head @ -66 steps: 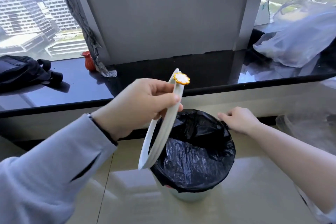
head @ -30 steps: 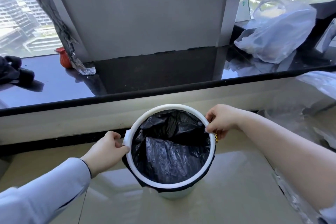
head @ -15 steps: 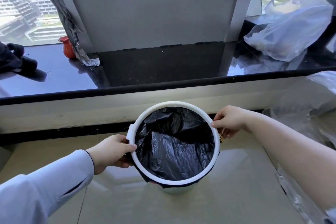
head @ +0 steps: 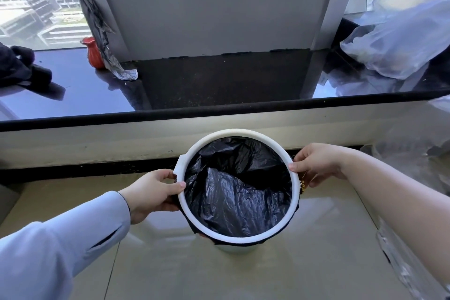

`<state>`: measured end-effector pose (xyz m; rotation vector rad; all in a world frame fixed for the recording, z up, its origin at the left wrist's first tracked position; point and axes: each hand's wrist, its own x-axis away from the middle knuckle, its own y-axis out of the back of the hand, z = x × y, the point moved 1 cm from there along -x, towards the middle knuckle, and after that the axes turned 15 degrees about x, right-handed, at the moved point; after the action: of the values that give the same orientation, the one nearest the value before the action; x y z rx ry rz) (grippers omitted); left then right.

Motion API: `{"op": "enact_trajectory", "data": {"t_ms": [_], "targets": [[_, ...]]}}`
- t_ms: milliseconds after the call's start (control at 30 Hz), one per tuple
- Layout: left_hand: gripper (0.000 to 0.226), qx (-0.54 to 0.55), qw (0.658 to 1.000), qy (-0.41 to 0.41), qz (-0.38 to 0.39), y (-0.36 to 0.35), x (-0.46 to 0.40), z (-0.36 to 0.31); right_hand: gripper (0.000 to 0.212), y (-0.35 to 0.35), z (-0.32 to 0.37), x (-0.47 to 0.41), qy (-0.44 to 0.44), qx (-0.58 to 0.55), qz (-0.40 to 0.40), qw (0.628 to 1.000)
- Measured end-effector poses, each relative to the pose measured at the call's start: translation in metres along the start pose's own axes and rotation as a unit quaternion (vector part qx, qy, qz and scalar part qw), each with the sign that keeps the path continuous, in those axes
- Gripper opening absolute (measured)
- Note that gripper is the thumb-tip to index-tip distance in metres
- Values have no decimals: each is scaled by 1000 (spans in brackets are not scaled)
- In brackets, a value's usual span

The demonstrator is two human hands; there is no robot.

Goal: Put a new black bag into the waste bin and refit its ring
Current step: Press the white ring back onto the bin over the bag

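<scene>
A pale round waste bin [head: 233,248] stands on the floor below the window sill. A crinkled black bag [head: 238,192] lines its inside, and a strip of the bag's edge shows under the rim at the front. The white ring [head: 233,133] lies flat on top of the bin's mouth. My left hand [head: 153,192] grips the ring's left side, thumb on top by a small tab. My right hand [head: 316,163] grips the right side, with a small yellow ornament just below its fingers.
A black stone window sill [head: 219,107] runs across behind the bin. On it stand a small red vase [head: 93,52], a dark cloth [head: 17,66] at the left and a clear plastic bag [head: 401,41] at the right. More clear plastic [head: 409,273] lies on the beige floor at the right.
Earlier my left hand held the ring upright above the bin. The ring now lies flat on the bin's mouth with both hands on its sides, and has sunk slightly lower over the bag's edge.
</scene>
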<state>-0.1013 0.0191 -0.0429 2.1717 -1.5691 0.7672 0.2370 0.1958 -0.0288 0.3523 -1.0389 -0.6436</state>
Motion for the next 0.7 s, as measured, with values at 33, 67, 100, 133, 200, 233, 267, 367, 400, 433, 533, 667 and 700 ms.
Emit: {"op": "enact_trajectory", "data": {"t_ms": [33,67,100,133,200,233,267,367,400,433,533,667,700], "targets": [[14,11,1000,-5,0,1,-2,1,17,-1,0,0,1,-3,3,1000],[14,22,1000,-14,-1,1,-4,2,18,-1,0,1,2,-8,5,1000],[14,29,999,-25,-6,2,-5,3,18,-2,-1,2,3,-14,9,1000],[15,31,999,-37,-15,2,-6,5,19,-3,-1,3,5,-20,14,1000],[19,27,997,-57,-42,3,-7,7,19,-6,-1,6,10,-28,32,999],[22,27,996,-62,-54,3,-8,8,20,-8,-1,7,12,-29,43,999],[24,31,995,-64,-63,4,-9,8,23,-10,0,9,13,-26,54,998],[27,59,995,-42,-66,6,-9,5,30,-13,3,12,8,-18,69,997],[27,61,996,-19,-57,6,-7,4,29,-13,4,13,6,-18,70,997],[26,48,998,14,-42,6,-3,4,28,-14,5,14,3,-17,68,998],[25,-23,992,119,32,7,9,6,24,-15,6,14,-7,-17,45,999],[28,-30,989,128,74,7,17,10,15,-22,7,8,-4,-16,-5,1000],[28,-26,990,118,69,7,17,10,12,-24,8,8,-3,-11,-8,1000]]}}
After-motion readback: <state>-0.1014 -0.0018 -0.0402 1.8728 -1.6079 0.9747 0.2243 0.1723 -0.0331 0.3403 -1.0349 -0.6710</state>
